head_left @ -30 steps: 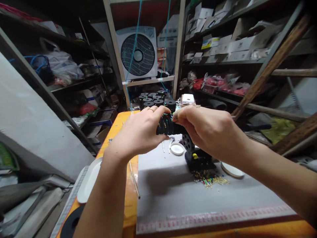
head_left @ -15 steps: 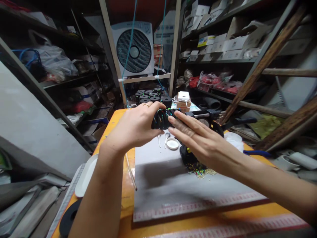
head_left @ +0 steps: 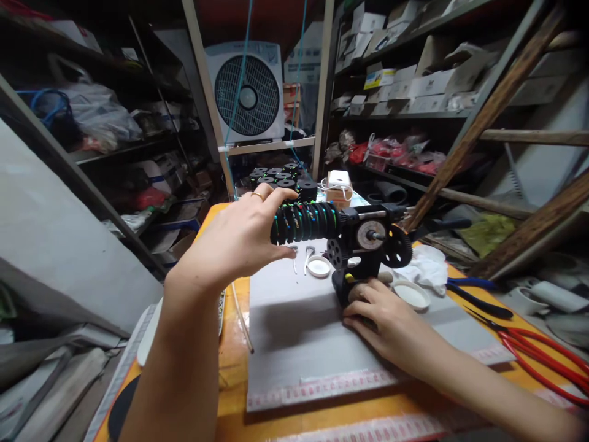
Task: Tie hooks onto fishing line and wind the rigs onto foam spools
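A black roller wound with cord and small coloured beads (head_left: pixel 306 222) sticks out leftward from a black geared device (head_left: pixel 370 236) above a grey board (head_left: pixel 294 331). My left hand (head_left: pixel 239 230) is at the roller's left end, thumb below and fingers above, curved round it. Down on the board at the foot of the device, my right hand (head_left: pixel 384 316) has its fingers bent and together over the spot where small beads lay. Whatever is under its fingertips is hidden. A small white lid (head_left: pixel 318 266) lies under the roller, and a white dish (head_left: pixel 411 296) is right of the device.
Red-handled scissors (head_left: pixel 543 350) and dark pliers (head_left: pixel 481 301) lie at the right. Several black spools (head_left: pixel 285 178) and a white device on a box (head_left: pixel 339 184) stand behind. A thin stick (head_left: pixel 242 319) is at the left. Beyond are a box fan (head_left: pixel 248 92) and shelves.
My right hand has left the roller and moved down to the beads on the board, uncovering the geared device. My left hand has shifted slightly left, still at the roller.
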### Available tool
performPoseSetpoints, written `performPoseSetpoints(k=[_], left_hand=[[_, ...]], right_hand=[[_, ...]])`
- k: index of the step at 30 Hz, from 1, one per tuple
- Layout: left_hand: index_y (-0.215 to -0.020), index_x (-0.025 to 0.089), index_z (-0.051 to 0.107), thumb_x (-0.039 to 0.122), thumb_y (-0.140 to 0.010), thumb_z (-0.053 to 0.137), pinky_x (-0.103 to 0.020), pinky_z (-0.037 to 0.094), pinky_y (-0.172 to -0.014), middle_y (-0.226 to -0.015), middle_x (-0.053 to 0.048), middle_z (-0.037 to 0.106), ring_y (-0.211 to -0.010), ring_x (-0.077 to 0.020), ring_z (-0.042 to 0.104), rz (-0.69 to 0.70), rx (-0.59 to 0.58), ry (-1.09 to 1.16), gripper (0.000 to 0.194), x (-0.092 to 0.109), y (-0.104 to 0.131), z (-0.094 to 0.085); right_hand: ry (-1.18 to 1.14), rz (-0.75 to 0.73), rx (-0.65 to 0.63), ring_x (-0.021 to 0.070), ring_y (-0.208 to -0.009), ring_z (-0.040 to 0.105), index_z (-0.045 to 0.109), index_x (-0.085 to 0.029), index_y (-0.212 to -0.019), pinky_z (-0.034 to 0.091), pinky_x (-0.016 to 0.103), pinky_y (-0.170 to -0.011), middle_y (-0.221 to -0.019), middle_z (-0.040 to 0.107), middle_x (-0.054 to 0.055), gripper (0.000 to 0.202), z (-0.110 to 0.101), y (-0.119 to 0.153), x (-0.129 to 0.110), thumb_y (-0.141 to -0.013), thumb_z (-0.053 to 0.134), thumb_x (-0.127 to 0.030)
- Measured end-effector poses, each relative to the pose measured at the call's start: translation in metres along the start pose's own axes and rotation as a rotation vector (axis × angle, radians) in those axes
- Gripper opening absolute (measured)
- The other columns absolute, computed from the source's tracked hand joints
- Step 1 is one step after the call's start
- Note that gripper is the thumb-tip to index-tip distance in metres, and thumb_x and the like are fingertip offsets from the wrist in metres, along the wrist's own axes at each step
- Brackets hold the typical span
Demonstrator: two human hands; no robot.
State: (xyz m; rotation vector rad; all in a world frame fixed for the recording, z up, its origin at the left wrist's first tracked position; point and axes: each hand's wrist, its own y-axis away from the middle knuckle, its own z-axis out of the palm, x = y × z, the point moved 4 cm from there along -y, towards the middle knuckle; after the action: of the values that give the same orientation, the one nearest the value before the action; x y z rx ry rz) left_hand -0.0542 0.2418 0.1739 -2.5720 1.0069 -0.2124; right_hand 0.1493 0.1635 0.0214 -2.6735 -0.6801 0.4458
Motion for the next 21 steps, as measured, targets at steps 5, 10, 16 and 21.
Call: performPoseSetpoints(k=[5,10,16,21], left_hand=[[-0.135,0.029,0.041,0.024,-0.075,0.069,-0.038,0.047,-0.094,-0.130,-0.006,0.052,-0.117,-0.0264,0.056,0.051,-0.019,-0.014,0.067,0.000,-0.001,0.001],[-0.124,0.027,0.048,0.020,-0.075,0.063,-0.035,0.050,-0.084,-0.124,-0.004,0.054,-0.107,-0.0248,0.061,0.064,0.026,0.005,0.051,-0.005,-0.002,0.001],[-0.120,0.026,0.056,0.029,-0.075,0.070,-0.037,0.050,-0.087,-0.120,-0.003,0.060,-0.101,-0.0232,0.063,0.086,0.034,0.162,0.048,-0.014,-0.003,0.000],[-0.126,0.024,0.057,0.032,-0.077,0.073,-0.038,0.047,-0.095,-0.123,-0.004,0.063,-0.111,-0.0232,0.060,0.070,0.008,0.240,0.052,-0.017,-0.004,-0.002]], right_hand=[[-0.087,-0.013,0.032,0.0199,-0.082,0.059,0.065,-0.019,-0.086,0.053,0.035,-0.071,-0.088,0.064,0.007,0.014,-0.020,-0.005,-0.003,-0.090,0.053,-0.012],[-0.286,0.068,0.170,0.0145,-0.069,0.064,0.064,-0.021,-0.088,0.053,0.026,-0.060,-0.080,0.069,0.002,0.006,-0.080,-0.022,0.005,-0.090,0.061,-0.026],[-0.460,0.012,0.351,0.0153,-0.080,0.069,0.067,-0.020,-0.091,0.059,0.026,-0.073,-0.088,0.071,0.002,0.007,-0.123,-0.049,-0.007,-0.084,0.068,-0.022],[-0.217,-0.180,0.516,0.0138,-0.082,0.070,0.064,-0.019,-0.095,0.058,0.025,-0.076,-0.090,0.070,0.000,0.011,-0.129,-0.078,-0.033,-0.086,0.064,-0.012]])
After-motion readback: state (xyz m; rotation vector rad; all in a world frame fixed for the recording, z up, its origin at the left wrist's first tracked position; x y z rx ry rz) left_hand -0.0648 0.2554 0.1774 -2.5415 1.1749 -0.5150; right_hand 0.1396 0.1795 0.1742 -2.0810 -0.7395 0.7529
